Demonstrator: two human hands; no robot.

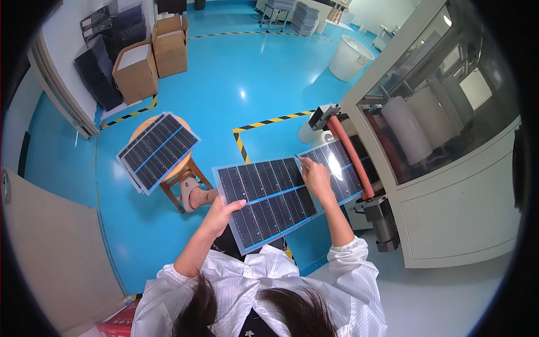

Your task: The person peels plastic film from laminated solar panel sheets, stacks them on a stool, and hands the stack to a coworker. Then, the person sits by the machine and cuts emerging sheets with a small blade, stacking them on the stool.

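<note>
My left hand (221,215) grips the left edge of a dark solar panel (269,211) with blue strips and a clear border, thumb on top. The panel is held flat above my lap. My right hand (315,178) is closed at the panel's upper right corner, with thumb and index finger at the seam beside a second solar panel (348,178); part of the seam is hidden under the hand. The second panel lies partly under an orange-red roller (352,160) at the machine's opening. Several similar panels (160,150) are stacked on a wooden stool to the left.
A large machine (455,219) with a window and white rolls (407,129) stands at right, a motor (383,222) below its roller. The stool (193,168) is near my foot. Cardboard boxes (135,76) and a white bin (349,59) stand farther off on the blue floor.
</note>
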